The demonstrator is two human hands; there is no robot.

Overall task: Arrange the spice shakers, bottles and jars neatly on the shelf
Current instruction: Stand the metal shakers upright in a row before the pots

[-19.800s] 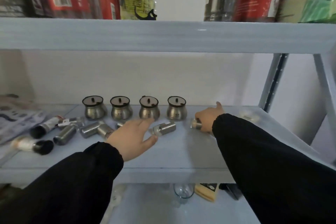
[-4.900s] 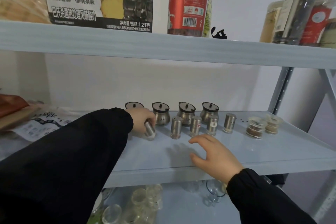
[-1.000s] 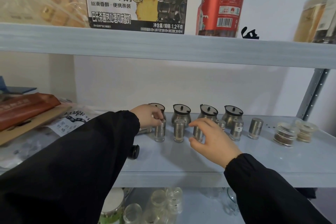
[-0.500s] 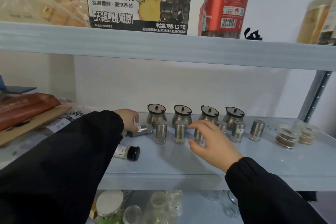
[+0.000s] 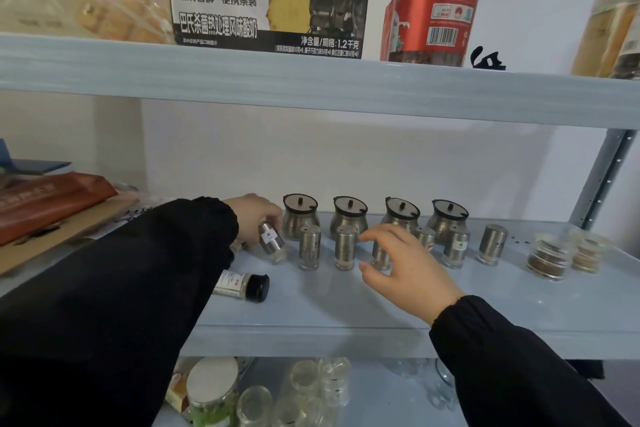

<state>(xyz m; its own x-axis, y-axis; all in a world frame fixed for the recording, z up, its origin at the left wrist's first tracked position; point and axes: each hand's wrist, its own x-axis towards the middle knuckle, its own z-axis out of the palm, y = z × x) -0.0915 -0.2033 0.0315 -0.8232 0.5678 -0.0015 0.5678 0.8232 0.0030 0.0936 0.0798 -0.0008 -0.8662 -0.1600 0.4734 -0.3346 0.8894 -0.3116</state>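
Note:
Four steel pots with dark lids (image 5: 299, 215) stand in a row at the back of the grey shelf (image 5: 346, 315). In front of them stands a row of several steel shakers (image 5: 309, 246). My left hand (image 5: 254, 217) grips another labelled steel shaker (image 5: 272, 243), tilted, at the left end of that row. My right hand (image 5: 405, 267) hovers with fingers spread, thumb and forefinger either side of a standing shaker (image 5: 381, 255). A white bottle with a black cap (image 5: 242, 284) lies on its side below my left hand. Two small clear spice jars (image 5: 549, 258) sit at the right.
Flat packets and cardboard (image 5: 52, 204) are piled at the shelf's left end. The upper shelf (image 5: 311, 87) carries a printed box and a red-labelled jar. A metal upright (image 5: 602, 180) stands at the right. Glass jars (image 5: 304, 388) fill the shelf below.
My left hand has lifted a lying shaker from the left and brought it, tilted, to the left end of the shaker row. My right hand has barely moved.

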